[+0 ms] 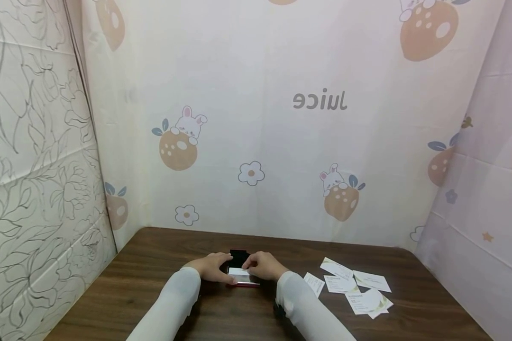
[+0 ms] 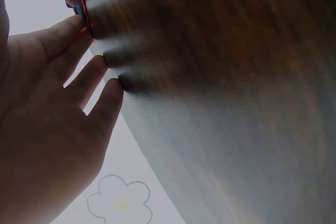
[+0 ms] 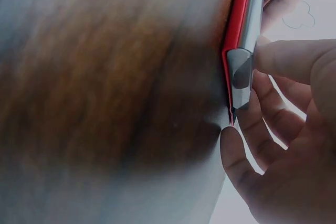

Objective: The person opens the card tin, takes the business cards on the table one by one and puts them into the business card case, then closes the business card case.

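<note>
A card case (image 1: pixel 248 284) with a red outside and a silvery metal frame lies on the table, its black lid (image 1: pixel 238 255) laid back away from me. White business cards (image 1: pixel 238 272) show inside it. My left hand (image 1: pixel 214 268) grips the case's left side, thumb at the near corner; in the left wrist view its fingers (image 2: pixel 105 93) reach along the case edge. From the right, my right hand (image 1: pixel 264 265) pinches at the top card with bent thumb and index finger. The right wrist view shows the case's red side (image 3: pixel 241 14) and that thumb on its upper edge; the card is hidden there.
Several loose white-and-green business cards (image 1: pixel 358 302) lie overlapping on the brown wooden table (image 1: pixel 153 293), right of my right arm. A patterned curtain (image 1: pixel 256 142) hangs behind the table, with more cloth at both sides.
</note>
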Motion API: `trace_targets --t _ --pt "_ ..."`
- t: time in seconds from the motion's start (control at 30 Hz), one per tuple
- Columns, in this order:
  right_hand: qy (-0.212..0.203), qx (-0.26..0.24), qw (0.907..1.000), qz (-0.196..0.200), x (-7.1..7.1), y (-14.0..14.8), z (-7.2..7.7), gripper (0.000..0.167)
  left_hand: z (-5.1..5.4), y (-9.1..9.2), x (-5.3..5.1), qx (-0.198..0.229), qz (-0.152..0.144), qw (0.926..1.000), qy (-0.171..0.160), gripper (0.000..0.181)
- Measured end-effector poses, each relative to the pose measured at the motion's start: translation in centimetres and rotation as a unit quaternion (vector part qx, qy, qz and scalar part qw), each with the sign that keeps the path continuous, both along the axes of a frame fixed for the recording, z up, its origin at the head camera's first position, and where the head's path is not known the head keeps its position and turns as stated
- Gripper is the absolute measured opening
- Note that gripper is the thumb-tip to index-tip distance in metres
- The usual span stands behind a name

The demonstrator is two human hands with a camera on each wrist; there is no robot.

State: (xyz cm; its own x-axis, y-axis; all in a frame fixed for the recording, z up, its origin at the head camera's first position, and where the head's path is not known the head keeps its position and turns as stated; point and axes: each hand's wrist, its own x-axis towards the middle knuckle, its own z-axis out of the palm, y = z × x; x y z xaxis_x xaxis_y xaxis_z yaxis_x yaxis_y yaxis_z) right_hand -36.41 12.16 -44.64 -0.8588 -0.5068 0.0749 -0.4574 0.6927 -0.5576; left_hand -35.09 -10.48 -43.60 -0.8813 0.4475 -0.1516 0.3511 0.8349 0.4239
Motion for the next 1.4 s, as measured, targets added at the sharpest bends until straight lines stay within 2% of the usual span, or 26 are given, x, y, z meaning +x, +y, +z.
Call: trace_targets --t 0.3,0.53,0.7,0.83,0.97,1.13,1.3,1.4 --pt "0.013 0.008 0.9998 0.010 -0.1 0.4 0.0 0.013 0.0 -0.1 -0.3 0.006 -0.002 1.0000 -0.003 0.083" --pt "0.027 0.024 0.9987 0.037 0.1 0.9 0.3 0.011 -0.4 -0.3 -0.8 0.010 -0.009 0.9999 -0.002 0.084" --pt "0.040 0.020 0.9976 0.054 0.3 1.9 0.4 0.013 -0.2 -0.4 -0.6 0.010 -0.004 0.9999 -0.005 0.084" --pt "0.061 0.006 0.9968 0.052 0.6 3.2 0.2 0.014 0.0 -0.3 -0.4 0.012 -0.002 0.9999 -0.005 0.083" --pt "0.075 -0.014 0.9962 0.041 1.1 5.0 0.3 0.014 0.1 -0.3 -0.3 0.013 -0.002 0.9999 -0.003 0.083" --pt "0.091 -0.015 0.9957 0.006 1.7 8.0 1.3 0.015 0.1 -0.3 -0.2 0.017 -0.003 0.9999 0.000 0.083" --pt "0.100 -0.005 0.9935 -0.054 2.3 11.9 2.4 0.019 0.1 -0.3 -0.2 0.018 -0.010 0.9998 -0.001 0.083" --pt "0.090 -0.009 0.9905 -0.103 2.5 14.3 2.9 0.021 0.1 -0.3 -0.3 0.017 -0.013 0.9998 -0.001 0.082"
